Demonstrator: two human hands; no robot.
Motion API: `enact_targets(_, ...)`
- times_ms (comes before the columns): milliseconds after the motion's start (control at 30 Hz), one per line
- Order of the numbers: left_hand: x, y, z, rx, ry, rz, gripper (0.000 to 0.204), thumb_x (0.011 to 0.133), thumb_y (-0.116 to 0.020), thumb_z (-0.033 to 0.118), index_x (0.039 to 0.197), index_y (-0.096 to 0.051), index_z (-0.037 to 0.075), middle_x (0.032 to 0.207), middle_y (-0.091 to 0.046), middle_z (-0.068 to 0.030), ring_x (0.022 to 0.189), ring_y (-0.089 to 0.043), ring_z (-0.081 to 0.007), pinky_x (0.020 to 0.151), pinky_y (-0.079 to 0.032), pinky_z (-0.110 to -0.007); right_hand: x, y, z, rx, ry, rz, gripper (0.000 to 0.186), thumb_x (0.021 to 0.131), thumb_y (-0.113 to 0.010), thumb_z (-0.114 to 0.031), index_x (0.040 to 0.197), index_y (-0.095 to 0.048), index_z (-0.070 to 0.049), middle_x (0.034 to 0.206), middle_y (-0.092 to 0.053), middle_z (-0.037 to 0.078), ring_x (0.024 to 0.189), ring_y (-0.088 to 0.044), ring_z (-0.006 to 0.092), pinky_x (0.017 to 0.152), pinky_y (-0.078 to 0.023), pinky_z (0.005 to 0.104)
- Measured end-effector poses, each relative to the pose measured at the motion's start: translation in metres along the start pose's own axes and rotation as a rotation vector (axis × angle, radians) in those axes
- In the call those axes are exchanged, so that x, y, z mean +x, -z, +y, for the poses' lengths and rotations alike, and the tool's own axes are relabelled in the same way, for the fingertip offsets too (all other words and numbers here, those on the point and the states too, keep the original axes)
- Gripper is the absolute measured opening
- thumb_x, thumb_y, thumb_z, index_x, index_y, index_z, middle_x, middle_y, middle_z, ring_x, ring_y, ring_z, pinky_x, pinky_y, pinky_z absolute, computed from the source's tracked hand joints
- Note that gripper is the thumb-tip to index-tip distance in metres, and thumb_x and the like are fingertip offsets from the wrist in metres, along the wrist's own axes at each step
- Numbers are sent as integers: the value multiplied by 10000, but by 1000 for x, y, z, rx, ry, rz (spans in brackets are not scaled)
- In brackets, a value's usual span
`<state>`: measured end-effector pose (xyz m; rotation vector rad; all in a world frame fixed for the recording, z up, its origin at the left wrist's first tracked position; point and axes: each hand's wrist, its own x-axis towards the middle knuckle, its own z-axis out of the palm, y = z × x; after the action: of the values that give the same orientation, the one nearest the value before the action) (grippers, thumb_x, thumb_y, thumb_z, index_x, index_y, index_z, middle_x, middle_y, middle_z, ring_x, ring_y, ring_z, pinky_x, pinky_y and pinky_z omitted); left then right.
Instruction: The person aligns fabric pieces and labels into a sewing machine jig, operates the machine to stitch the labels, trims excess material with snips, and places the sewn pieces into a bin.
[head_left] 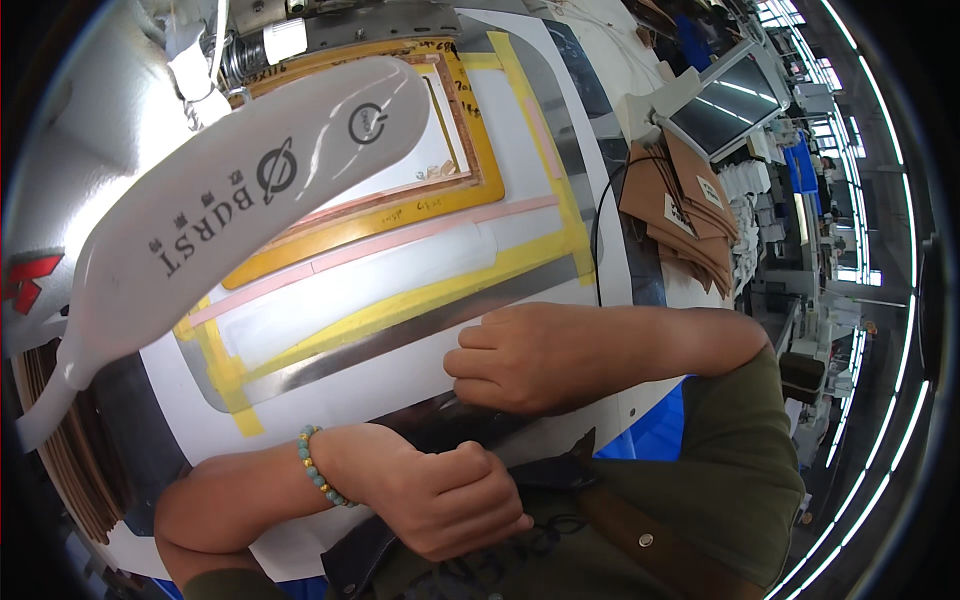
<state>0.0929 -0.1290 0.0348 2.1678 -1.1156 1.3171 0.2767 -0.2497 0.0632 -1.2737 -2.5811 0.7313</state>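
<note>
Left hand (440,495): nearest the camera, curled into a loose fist over the tabletop's near edge; the grip is closed, and nothing can be seen inside it. A beaded bracelet (318,465) sits on the wrist.
Right hand (530,355): just beyond, knuckles folded, resting on the white sheet (400,370); the fingers are bent shut, and whether they pinch anything thin I cannot tell.
White sheet: lies flat on the tabletop, under and beside the right hand, bordered by yellow tape (555,170) and a pink strip (400,240).
Frame (485,170): farther back, yellow-brown, around a pale panel beneath the machine's white arm (240,190).
Brown pieces (680,200): a stack at the far right, well apart from both hands.
Step in hand: it looks like a pause, both hands resting by the sheet.
Next move: likely needs 1 hand opened flat to steady or shift the sheet without lifting the tape.
</note>
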Motion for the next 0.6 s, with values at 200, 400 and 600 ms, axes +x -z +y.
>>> enact_targets(200, -3, -4, 3, -15, 19, -20, 450, 1037, -673, 269, 649, -501, 122, 671, -517, -14, 641, -560, -164, 594, -458, -282, -7, 55, 41, 204, -230, 120, 264, 966, -681, -61, 1216, -597, -64, 1046, -724, 127, 992, -762, 262, 793, -582, 417)
enact_targets(400, -6, -4, -3, 7, 7, -70, 413, 1024, -681, 256, 667, -550, 94, 688, -531, -29, 665, -578, -183, 589, -453, -292, 20, 99, 119, -210, -532, 361, 273, 1122, -533, -293, 1259, -665, -98, 993, -775, 117, 874, -738, 267, 799, -577, 438)
enact_targets(600, -7, -4, -4, -6, 29, -99, 405, 1025, -685, 258, 675, -579, 83, 691, -536, -30, 678, -590, -184, 587, -457, -298, 35, 106, 121, -496, -353, 4, 309, 1046, -648, -364, 957, -736, -81, 816, -730, 88, 817, -714, 261, 910, -545, 401)
